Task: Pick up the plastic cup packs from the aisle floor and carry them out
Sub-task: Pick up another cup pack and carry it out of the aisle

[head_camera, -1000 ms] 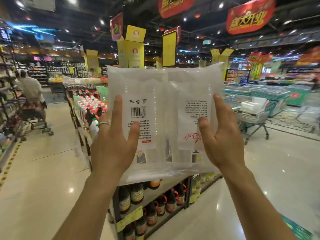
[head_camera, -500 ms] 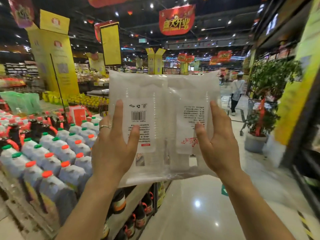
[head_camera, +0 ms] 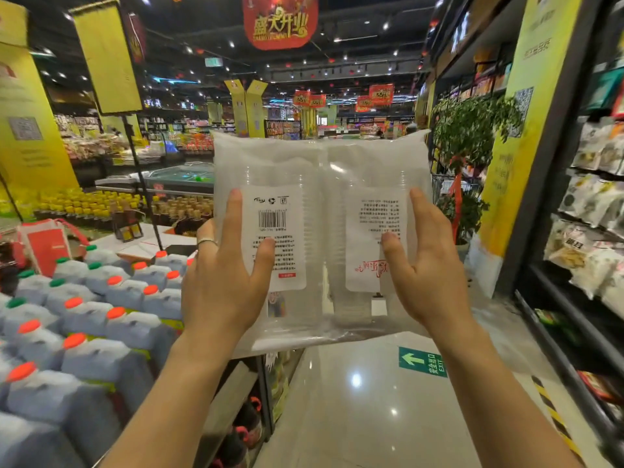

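The glossy aisle floor (head_camera: 354, 417) runs from near to far, with a green exit sign (head_camera: 422, 361) stuck on it to the right. Dark shelving (head_camera: 574, 332) stocked with bagged goods lines the right side. At the near left stands a block of grey jugs (head_camera: 101, 332) with orange and green caps. A potted plant (head_camera: 472, 130) sits farther along on the right, and a red banner (head_camera: 280, 21) hangs overhead.

The plastic cup packs (head_camera: 320, 163) are off the floor, held up in mid-scene in front of the person. The two clear bags sit side by side with their edges touching. Each stands upright with its long axis vertical, flat faces toward the camera. The stacked cups inside also run top to bottom.

Both forearms reach up and forward from the near edge, backs of the hands toward the camera. The left hand (head_camera: 223, 292) grasps the left pack, thumb and forefinger lying on its near face and the other fingers round its left edge. The right hand (head_camera: 429, 278) grasps the right pack the same way, its remaining fingers hidden behind.

The left pack carries a white barcode label (head_camera: 273, 238). On the right label (head_camera: 374, 238) the red script looks inverted. A thin ring (head_camera: 206, 242) sits on a left finger.
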A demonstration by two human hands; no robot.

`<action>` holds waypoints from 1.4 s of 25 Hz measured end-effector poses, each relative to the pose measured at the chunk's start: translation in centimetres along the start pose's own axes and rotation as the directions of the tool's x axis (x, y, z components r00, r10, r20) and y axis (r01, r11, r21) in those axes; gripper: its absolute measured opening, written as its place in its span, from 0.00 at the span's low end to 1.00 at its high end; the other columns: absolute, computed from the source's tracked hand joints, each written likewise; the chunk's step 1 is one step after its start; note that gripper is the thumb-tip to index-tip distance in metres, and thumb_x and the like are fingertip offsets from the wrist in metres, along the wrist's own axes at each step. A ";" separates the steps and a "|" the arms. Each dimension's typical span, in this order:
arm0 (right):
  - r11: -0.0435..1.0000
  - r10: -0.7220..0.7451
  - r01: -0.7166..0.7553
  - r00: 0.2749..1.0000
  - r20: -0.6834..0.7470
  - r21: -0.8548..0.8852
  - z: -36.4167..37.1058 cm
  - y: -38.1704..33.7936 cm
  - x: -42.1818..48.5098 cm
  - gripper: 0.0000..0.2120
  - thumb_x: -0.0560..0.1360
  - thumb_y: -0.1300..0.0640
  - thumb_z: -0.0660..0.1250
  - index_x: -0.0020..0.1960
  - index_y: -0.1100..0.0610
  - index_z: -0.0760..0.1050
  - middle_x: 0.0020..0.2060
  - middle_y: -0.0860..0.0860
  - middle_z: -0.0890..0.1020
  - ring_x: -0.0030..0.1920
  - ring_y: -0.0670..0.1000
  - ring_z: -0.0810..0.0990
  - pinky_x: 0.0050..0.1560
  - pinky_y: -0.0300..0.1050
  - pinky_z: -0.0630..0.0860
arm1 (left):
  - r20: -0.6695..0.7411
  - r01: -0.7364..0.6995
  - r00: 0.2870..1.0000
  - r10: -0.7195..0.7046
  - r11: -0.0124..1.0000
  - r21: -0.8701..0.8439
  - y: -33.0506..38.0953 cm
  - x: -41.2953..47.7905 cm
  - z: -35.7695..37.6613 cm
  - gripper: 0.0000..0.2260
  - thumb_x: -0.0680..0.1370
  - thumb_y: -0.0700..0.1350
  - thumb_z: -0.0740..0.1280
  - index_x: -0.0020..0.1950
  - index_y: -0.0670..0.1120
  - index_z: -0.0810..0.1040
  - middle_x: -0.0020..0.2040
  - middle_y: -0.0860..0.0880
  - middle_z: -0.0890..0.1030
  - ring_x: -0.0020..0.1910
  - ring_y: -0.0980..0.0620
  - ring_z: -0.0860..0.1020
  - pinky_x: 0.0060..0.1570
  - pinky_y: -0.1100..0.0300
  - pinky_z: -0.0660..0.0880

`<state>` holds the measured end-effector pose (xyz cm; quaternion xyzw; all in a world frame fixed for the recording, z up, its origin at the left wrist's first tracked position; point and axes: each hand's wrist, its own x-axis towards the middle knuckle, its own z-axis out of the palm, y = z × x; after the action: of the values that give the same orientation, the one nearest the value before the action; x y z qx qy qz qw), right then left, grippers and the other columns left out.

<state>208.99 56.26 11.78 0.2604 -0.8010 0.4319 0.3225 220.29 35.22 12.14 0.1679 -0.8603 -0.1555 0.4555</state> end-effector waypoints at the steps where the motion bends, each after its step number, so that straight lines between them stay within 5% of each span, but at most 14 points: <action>1: 1.000 -0.002 0.002 1.000 -0.006 0.003 0.6 1.4 1.2 0.30 0.81 0.45 0.59 0.79 0.44 0.50 0.76 0.48 0.60 0.62 0.38 0.62 0.54 0.39 0.65 | -0.006 -0.005 1.000 0.005 1.000 -0.001 0.3 1.0 1.6 0.31 0.79 0.62 0.54 0.79 0.61 0.45 0.68 0.41 0.68 0.55 0.41 0.75 0.43 0.50 0.72; 9: 0.998 0.000 0.002 0.999 -0.037 0.056 3.4 16.1 14.8 0.30 0.81 0.45 0.59 0.79 0.44 0.51 0.76 0.49 0.60 0.73 0.48 0.61 0.60 0.43 0.62 | -0.004 -0.050 0.999 0.050 0.999 0.002 6.1 11.7 17.4 0.31 0.79 0.62 0.54 0.79 0.61 0.44 0.68 0.42 0.68 0.54 0.41 0.75 0.42 0.52 0.69; 24: 0.994 0.103 -0.107 0.989 -0.109 -0.030 10.0 35.1 31.0 0.31 0.80 0.47 0.61 0.79 0.44 0.52 0.76 0.46 0.59 0.71 0.39 0.58 0.63 0.42 0.60 | 0.062 -0.097 0.993 0.099 0.995 -0.032 10.5 26.7 42.6 0.33 0.78 0.62 0.54 0.79 0.62 0.43 0.74 0.40 0.64 0.59 0.38 0.74 0.43 0.52 0.68; 28: 0.991 0.127 -0.132 0.985 -0.120 -0.033 15.5 39.3 36.7 0.31 0.80 0.49 0.62 0.79 0.46 0.52 0.75 0.46 0.60 0.59 0.27 0.54 0.62 0.34 0.58 | 0.054 -0.091 0.994 0.096 0.992 -0.086 8.7 32.8 49.7 0.31 0.79 0.60 0.57 0.79 0.62 0.46 0.74 0.40 0.64 0.62 0.37 0.73 0.50 0.46 0.72; 31: 0.991 0.099 -0.109 0.986 -0.132 -0.073 20.8 42.0 42.8 0.30 0.80 0.50 0.61 0.79 0.49 0.53 0.76 0.46 0.60 0.62 0.29 0.52 0.56 0.14 0.46 | 0.039 -0.080 0.996 0.086 0.989 -0.125 6.5 39.2 55.1 0.30 0.79 0.61 0.56 0.79 0.63 0.47 0.74 0.41 0.65 0.62 0.37 0.72 0.52 0.44 0.72; 35: 0.988 0.097 -0.114 0.984 -0.149 -0.107 26.9 44.7 49.7 0.31 0.81 0.48 0.60 0.79 0.48 0.52 0.77 0.46 0.58 0.67 0.32 0.51 0.55 0.13 0.41 | 0.024 -0.093 0.995 0.097 0.987 -0.134 3.4 46.8 60.9 0.29 0.79 0.63 0.53 0.78 0.64 0.47 0.74 0.40 0.65 0.63 0.36 0.72 0.52 0.42 0.72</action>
<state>137.47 48.22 13.93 0.1668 -0.8120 0.4191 0.3704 144.14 25.11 15.09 0.0937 -0.8620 -0.1928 0.4594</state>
